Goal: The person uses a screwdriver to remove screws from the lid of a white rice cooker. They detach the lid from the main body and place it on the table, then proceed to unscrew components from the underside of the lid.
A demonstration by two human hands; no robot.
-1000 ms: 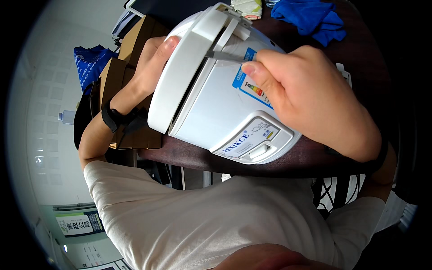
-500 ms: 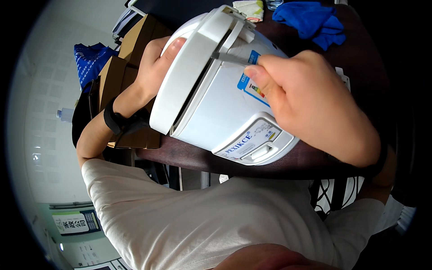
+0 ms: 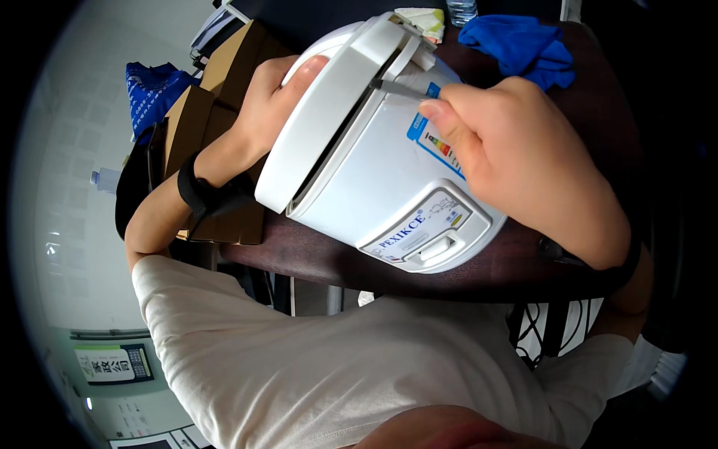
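Observation:
A white rice cooker (image 3: 378, 176) lies tipped on the table, its lid (image 3: 327, 123) toward the left and its front panel with the switch facing me. A dark gap runs along the seam between lid and body. My left hand (image 3: 280, 97) grips the lid, thumb over its edge; the other fingers are partly hidden. In my closed right hand (image 3: 501, 138) is a narrow grey metal tool (image 3: 400, 90), its tip at the gap near the lid's far end. Its handle is hidden in my fist, so its exact kind does not show.
Beyond the cooker lie a blue cloth (image 3: 520, 46), a light folded cloth (image 3: 426, 22) and a clear bottle (image 3: 461, 10). Cardboard boxes (image 3: 196, 120) and a blue bag (image 3: 153, 93) are at the left. The dark table's (image 3: 314, 258) near edge runs by my body.
The cooker and both hands appear slightly farther right in the picture, along with a small shift of the whole view. The tool's tip stays at the seam, and both grips remain.

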